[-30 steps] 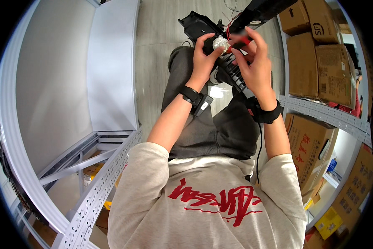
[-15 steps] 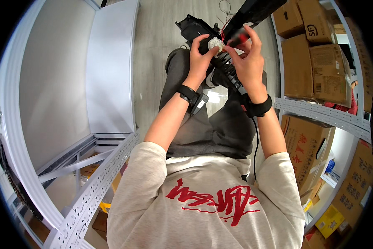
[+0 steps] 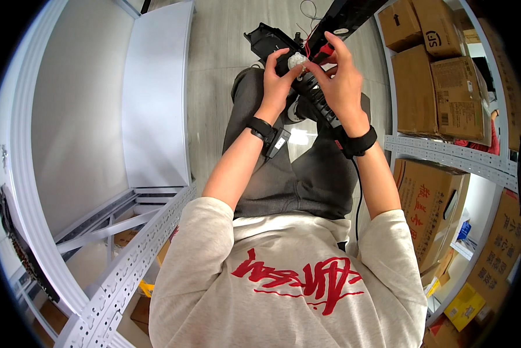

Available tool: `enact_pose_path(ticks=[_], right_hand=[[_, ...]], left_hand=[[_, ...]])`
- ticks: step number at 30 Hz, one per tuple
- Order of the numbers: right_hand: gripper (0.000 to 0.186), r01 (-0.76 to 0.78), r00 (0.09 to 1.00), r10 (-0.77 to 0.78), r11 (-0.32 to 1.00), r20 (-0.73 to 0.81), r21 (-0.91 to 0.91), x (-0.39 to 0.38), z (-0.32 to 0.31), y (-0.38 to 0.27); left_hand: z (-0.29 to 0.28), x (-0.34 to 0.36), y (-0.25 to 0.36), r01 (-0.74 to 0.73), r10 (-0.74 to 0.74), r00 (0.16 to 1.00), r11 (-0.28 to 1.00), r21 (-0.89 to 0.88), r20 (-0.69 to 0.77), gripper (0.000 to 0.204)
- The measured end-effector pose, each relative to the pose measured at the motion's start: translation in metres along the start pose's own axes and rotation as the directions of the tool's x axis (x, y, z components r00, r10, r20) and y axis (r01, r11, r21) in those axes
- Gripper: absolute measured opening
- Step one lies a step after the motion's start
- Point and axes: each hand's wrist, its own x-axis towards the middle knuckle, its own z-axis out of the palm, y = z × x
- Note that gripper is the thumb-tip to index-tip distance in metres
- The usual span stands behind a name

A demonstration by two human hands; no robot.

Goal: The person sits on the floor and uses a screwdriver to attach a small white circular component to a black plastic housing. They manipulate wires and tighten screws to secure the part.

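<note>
Between my knees, my left hand [image 3: 277, 81] pinches a small white round part [image 3: 297, 60], thumb and index finger on its near left side. My right hand [image 3: 342, 81] meets the part from the right with its thumb tip. Beyond its curled fingers shows a red and black piece [image 3: 325, 51]; whether the fingers grip it is hidden. Thin red wires [image 3: 308, 45] rise just beyond the white part. Under both hands lies a black device with a ribbed shaft [image 3: 318, 103], a flat black housing [image 3: 266, 42] and a long dark panel [image 3: 347, 23].
A white shelf panel [image 3: 157, 93] and a perforated metal beam [image 3: 127, 261] stand on my left. Stacked cardboard boxes [image 3: 414, 93] fill the rack on my right. A black cable [image 3: 359, 203] hangs from my right wrist strap [image 3: 362, 142]. Grey tiled floor [image 3: 211, 87] lies below.
My right hand has shifted slightly left and toward me. The red and black piece, blurred before, now looks sharper. The white part has moved a little left, with my left hand still around it.
</note>
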Motion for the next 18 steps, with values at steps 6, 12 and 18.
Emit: enact_pose_path(ticks=[6,12,18], right_hand=[[0.072,-0.018,0.999,0.007,0.967,0.045,0.254,0.001,0.003,-0.004],[0.072,0.000,0.998,0.002,1.000,-0.068,0.024,-0.002,0.009,-0.003],[0.073,-0.032,0.999,0.020,0.953,0.044,0.300,0.004,0.005,-0.009]], left_hand=[[-0.002,0.000,-0.004,-0.017,0.017,1.000,1.000,0.023,0.002,0.047],[-0.003,0.000,-0.005,0.033,-0.033,0.999,0.998,-0.061,-0.002,0.049],[-0.002,0.000,-0.002,0.026,-0.026,0.999,0.999,0.021,-0.021,0.050]])
